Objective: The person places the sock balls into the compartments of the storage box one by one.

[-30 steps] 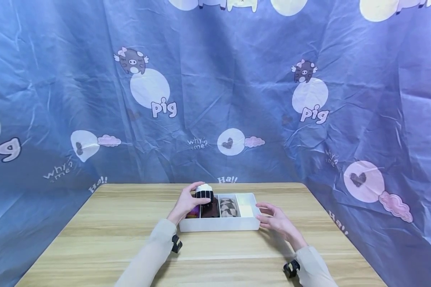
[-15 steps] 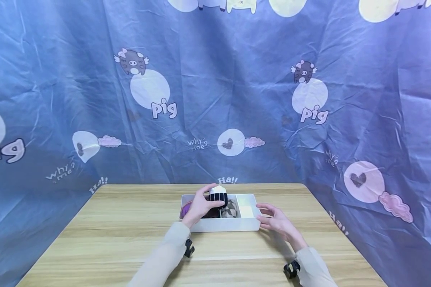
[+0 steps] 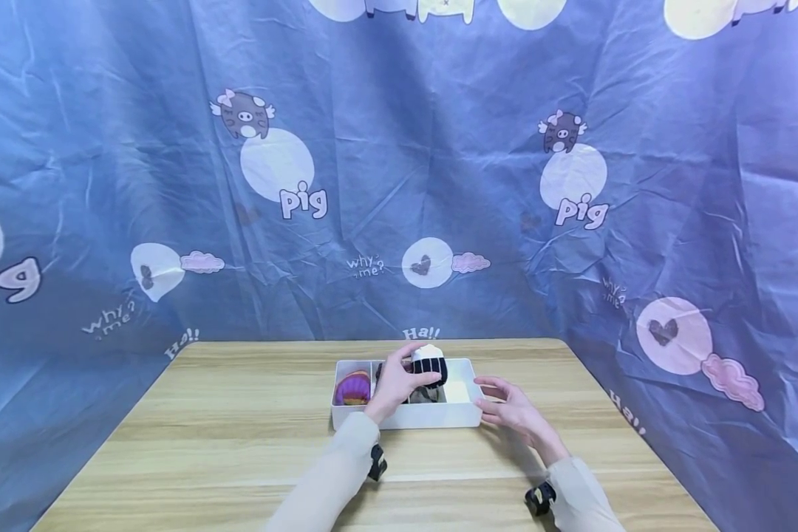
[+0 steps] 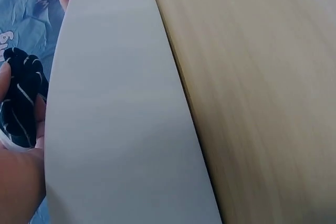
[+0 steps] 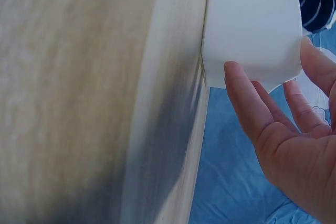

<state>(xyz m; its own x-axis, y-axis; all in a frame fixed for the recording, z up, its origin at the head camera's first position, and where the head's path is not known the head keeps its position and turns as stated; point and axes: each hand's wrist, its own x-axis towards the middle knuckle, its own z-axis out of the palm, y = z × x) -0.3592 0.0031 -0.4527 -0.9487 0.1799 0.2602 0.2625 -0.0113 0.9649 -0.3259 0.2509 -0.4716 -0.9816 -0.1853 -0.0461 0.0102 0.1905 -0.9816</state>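
My left hand (image 3: 394, 384) holds a rolled sock (image 3: 430, 367), black with white stripes and a white end, between thumb and fingers. It is above the white divided box (image 3: 432, 417), over the divider between the third and rightmost compartments. In the left wrist view this sock (image 4: 22, 98) shows beyond the box wall. A purple and orange rolled sock (image 3: 352, 388) lies in the leftmost compartment. Under my left hand, a grey checked rolled sock (image 3: 425, 396) and a dark one are partly hidden. My right hand (image 3: 515, 412) touches the box's right end with extended, spread fingers.
The box stands on a wood-grain table (image 3: 239, 443), near its far edge. A blue curtain (image 3: 386, 185) printed with pigs hangs behind and at both sides. Each wrist wears a small black camera, such as the right camera (image 3: 540, 499).
My left hand has carried the black striped sock rightward over the box, from the second compartment toward the rightmost. The purple sock has come into fuller view. My right hand has stayed put.
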